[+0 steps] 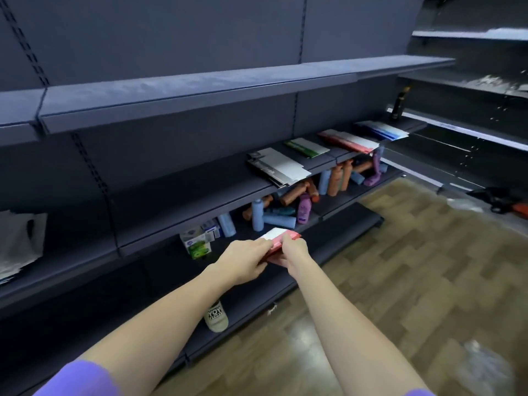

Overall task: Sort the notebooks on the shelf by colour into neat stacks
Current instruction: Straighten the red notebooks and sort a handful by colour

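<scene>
My left hand (245, 260) and right hand (291, 250) both grip red notebooks (278, 241); next I carry them to the far red stack (350, 142).

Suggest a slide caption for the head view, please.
Both hands hold red notebooks below a shelf of colour-sorted stacks.

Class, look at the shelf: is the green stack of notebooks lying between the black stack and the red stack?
Yes: the green stack lies on the shelf between the black stack and the red stack.
</scene>
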A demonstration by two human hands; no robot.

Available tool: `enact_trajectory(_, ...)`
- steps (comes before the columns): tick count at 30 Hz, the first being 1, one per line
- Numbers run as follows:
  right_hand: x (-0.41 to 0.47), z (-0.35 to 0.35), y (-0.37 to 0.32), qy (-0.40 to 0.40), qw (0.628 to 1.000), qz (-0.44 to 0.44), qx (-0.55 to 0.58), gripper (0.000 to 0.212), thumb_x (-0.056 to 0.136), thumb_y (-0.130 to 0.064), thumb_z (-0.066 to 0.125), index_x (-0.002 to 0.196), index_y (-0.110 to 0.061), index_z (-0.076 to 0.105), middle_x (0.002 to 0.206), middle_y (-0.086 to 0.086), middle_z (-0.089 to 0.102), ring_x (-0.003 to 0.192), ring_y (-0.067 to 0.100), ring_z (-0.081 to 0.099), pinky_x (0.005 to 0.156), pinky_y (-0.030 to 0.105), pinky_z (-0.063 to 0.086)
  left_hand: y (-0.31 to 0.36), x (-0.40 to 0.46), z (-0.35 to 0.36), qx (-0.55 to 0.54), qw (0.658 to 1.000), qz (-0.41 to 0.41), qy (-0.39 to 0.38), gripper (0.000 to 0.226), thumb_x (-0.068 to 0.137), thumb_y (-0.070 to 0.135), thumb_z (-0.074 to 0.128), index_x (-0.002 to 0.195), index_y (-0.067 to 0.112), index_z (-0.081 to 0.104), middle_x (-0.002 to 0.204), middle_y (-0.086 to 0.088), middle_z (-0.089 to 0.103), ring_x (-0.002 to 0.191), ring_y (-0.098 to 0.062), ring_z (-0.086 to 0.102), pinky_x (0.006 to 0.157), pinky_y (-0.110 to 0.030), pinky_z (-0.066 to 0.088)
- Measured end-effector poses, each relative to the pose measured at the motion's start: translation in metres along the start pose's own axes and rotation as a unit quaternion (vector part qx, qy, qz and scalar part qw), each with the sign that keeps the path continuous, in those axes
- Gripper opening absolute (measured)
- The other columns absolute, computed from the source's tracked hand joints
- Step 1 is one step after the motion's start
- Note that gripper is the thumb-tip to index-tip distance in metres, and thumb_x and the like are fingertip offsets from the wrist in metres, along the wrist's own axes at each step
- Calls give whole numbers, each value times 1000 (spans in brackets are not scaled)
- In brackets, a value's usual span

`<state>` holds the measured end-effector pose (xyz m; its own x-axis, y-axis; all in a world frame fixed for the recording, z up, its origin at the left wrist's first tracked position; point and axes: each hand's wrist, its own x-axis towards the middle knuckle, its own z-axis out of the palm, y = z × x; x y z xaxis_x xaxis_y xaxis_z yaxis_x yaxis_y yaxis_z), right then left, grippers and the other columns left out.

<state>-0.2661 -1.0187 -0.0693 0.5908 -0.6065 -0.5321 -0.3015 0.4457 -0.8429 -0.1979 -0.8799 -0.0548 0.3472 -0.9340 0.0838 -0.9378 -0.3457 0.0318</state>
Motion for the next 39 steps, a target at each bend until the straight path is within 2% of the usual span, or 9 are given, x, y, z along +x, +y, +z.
enact_trajectory(4,12,-46,0,27,999,-42,-2,14,101,-9,41,98,-8,54,86,9,64,76,22,64,66,37,58,13,26,14,-172,977,-120,-45,39,100,50,41,132,27,44,122,6,63,101,-20,64,83,-38,53)
enact_trajectory(8,28,-73,-1,35,998,-41,38,19,102,-10,39,92,-11,56,88,8,64,76,18,61,64,30,54,11,49,19,-180,965,-188,-31,46,98,38,46,140,22,44,137,-1,55,118,-23,57,97,-45,48)
enact_trajectory(12,50,-87,-5,56,992,-33,104,19,100,-13,41,106,-6,58,85,8,65,74,20,60,68,30,49,11,88,23,-171,958,-230,-29,40,98,37,45,131,13,42,125,-11,57,110,-32,57,91,-46,48)
enact_trajectory(17,76,-111,-34,54,976,-36,206,12,101,-17,46,103,-17,57,95,9,68,83,24,64,80,38,52,22,159,35,-350,887,-291,-80,50,101,37,45,139,7,34,129,-15,55,107,-30,54,83,-36,41)
enact_trajectory(23,135,-159,-89,59,979,-56,188,27,100,-13,51,127,-13,53,115,15,68,102,34,67,81,45,54,32,257,52,-422,874,-238,-34,25,95,14,48,117,7,40,103,-12,58,104,-36,57,73,-37,37)
enact_trajectory(30,221,-202,-151,107,993,-7,45,34,96,-15,62,129,-12,55,118,8,67,107,26,63,104,46,47,21,373,50,-421,894,-152,-5,28,95,11,46,118,26,46,110,-4,65,99,-27,60,86,-41,48)
enact_trajectory(34,256,-239,-179,202,976,-24,-76,71,70,-30,86,126,1,55,100,5,59,86,20,57,82,35,53,18,436,37,-356,929,-95,-20,35,97,12,47,129,27,50,119,-1,65,105,-26,59,87,-38,48)
enact_trajectory(36,266,-251,-196,227,958,-43,-168,99,64,-35,89,145,-5,39,130,10,48,113,26,56,94,36,48,22,462,29,-310,948,-63,-41,38,97,13,45,131,29,50,121,-1,65,108,-28,59,85,-37,47)
enact_trajectory(39,286,-263,-229,209,920,-155,-294,100,71,-30,87,153,-17,30,152,7,30,138,25,37,112,40,36,32,497,21,-217,972,-3,-94,42,94,11,44,128,36,51,119,1,65,111,-28,58,85,-39,47)
